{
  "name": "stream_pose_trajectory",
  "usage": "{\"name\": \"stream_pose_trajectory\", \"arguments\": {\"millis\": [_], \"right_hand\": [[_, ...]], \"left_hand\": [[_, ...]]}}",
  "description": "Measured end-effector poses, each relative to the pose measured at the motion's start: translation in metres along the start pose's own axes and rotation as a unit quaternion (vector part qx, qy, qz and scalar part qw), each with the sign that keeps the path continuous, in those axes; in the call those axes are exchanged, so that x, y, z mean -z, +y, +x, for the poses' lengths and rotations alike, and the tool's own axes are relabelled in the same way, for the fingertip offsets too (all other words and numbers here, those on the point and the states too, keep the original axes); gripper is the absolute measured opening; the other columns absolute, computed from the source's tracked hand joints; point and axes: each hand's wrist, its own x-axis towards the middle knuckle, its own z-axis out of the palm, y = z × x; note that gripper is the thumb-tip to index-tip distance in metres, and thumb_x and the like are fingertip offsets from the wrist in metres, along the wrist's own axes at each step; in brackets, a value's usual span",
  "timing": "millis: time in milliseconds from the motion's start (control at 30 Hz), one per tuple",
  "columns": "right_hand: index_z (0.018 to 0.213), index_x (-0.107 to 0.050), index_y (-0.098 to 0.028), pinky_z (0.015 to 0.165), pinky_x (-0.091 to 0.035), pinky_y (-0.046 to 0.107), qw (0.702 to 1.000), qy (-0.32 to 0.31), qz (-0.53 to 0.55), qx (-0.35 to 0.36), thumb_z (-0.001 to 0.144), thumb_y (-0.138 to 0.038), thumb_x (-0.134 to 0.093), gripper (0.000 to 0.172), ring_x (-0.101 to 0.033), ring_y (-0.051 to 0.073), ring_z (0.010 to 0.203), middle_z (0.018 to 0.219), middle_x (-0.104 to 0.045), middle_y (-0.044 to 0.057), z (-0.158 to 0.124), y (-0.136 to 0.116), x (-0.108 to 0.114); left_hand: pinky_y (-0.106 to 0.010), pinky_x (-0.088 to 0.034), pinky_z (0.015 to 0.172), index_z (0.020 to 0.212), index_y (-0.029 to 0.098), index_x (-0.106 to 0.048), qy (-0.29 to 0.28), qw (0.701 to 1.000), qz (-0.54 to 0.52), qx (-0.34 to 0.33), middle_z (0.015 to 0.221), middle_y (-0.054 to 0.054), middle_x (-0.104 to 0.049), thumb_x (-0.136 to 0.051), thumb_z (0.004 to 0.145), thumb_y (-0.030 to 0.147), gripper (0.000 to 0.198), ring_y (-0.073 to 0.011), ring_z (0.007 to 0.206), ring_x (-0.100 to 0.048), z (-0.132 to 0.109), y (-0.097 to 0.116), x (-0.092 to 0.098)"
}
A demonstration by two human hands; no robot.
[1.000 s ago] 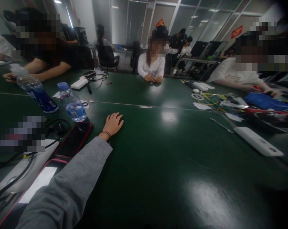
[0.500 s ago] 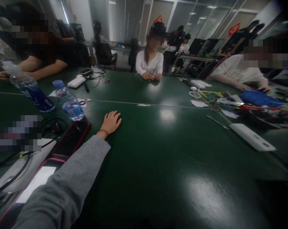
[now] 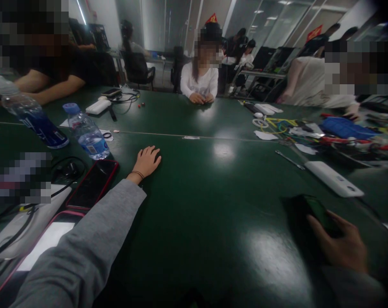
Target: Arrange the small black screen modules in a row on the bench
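Note:
My left hand lies flat on the dark green table, fingers spread, with a thin band at the wrist. Nothing is in it. Closest to it is a phone with a red edge, face up beside my grey sleeve. At the lower right, my right hand is wrapped around a dark phone, thumb on the near side and fingers on the far side. The phone is tilted just above or on the table; I cannot tell whether it touches.
A water bottle and a taller blue-labelled bottle stand at left. A white power bank and a wrench lie at right, before a pile of cables and a blue pouch. Several people sit around the table.
My right hand has come into view at the lower right, holding the dark phone. My left hand stays flat in place; the view has shifted slightly.

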Motion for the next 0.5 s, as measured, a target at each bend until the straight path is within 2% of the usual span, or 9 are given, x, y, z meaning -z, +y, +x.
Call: {"name": "stream_pose_trajectory", "arguments": {"millis": [67,133,200,267,333,433,500], "right_hand": [[0.135,-0.069,-0.033,0.082,-0.054,0.065,0.994,-0.089,0.055,-0.003,0.077,-0.088,-0.067,0.080,-0.066,0.043,0.104,0.124,-0.066,0.023,-0.003,-0.026,-0.035],[0.141,-0.063,-0.032,0.097,-0.053,0.064,0.970,-0.187,0.141,0.068,0.082,-0.080,-0.069,0.076,-0.064,0.042,0.114,0.130,-0.065,0.018,-0.014,-0.071,-0.062],[0.145,-0.058,-0.031,0.108,-0.048,0.065,0.924,-0.282,0.210,0.149,0.093,-0.064,-0.070,0.064,-0.062,0.038,0.122,0.137,-0.063,0.013,-0.032,-0.125,-0.079],[0.148,-0.055,-0.032,0.112,-0.047,0.061,0.869,-0.365,0.253,0.218,0.098,-0.052,-0.070,0.056,-0.058,0.033,0.128,0.140,-0.059,0.010,-0.052,-0.175,-0.089],[0.151,-0.053,-0.034,0.112,-0.048,0.055,0.811,-0.435,0.287,0.267,0.100,-0.045,-0.071,0.056,-0.056,0.029,0.130,0.140,-0.059,0.008,-0.070,-0.212,-0.094],[0.154,-0.049,-0.035,0.114,-0.047,0.051,0.734,-0.512,0.333,0.298,0.098,-0.040,-0.075,0.062,-0.055,0.026,0.131,0.140,-0.058,0.007,-0.088,-0.242,-0.098],[0.153,-0.049,-0.033,0.114,-0.046,0.049,0.712,-0.531,0.359,0.287,0.095,-0.039,-0.080,0.066,-0.055,0.025,0.131,0.141,-0.057,0.007,-0.095,-0.247,-0.101]], "left_hand": [[-0.056,-0.032,0.126,0.151,0.018,-0.053,-0.003,1.000,-0.001,-0.003,0.161,-0.014,-0.049,-0.039,0.107,0.043,0.053,-0.0321,0.151,-0.042,0.001,-0.002,-0.001],[-0.056,-0.033,0.126,0.151,0.019,-0.053,-0.003,1.000,-0.001,-0.004,0.161,-0.014,-0.049,-0.039,0.107,0.044,0.052,-0.0318,0.151,-0.042,0.001,-0.003,-0.002],[-0.055,-0.032,0.126,0.152,0.019,-0.053,-0.003,1.000,0.000,-0.002,0.162,-0.014,-0.049,-0.039,0.108,0.044,0.052,-0.0316,0.151,-0.042,0.002,-0.004,-0.003],[-0.054,-0.032,0.126,0.151,0.019,-0.053,-0.005,1.000,0.002,-0.001,0.162,-0.014,-0.049,-0.039,0.108,0.043,0.052,-0.0313,0.151,-0.042,0.002,-0.003,-0.002],[-0.053,-0.032,0.126,0.151,0.018,-0.053,-0.005,1.000,0.004,0.000,0.161,-0.014,-0.049,-0.040,0.107,0.042,0.052,-0.0310,0.151,-0.041,0.001,-0.002,-0.002],[-0.052,-0.032,0.126,0.149,0.017,-0.055,0.002,1.000,0.005,0.002,0.161,-0.014,-0.049,-0.041,0.107,0.040,0.050,-0.0310,0.151,-0.042,0.001,0.000,-0.001],[-0.053,-0.032,0.126,0.149,0.018,-0.055,0.004,1.000,0.004,0.002,0.161,-0.014,-0.050,-0.041,0.107,0.040,0.050,-0.0312,0.150,-0.042,0.001,0.000,-0.001]]}}
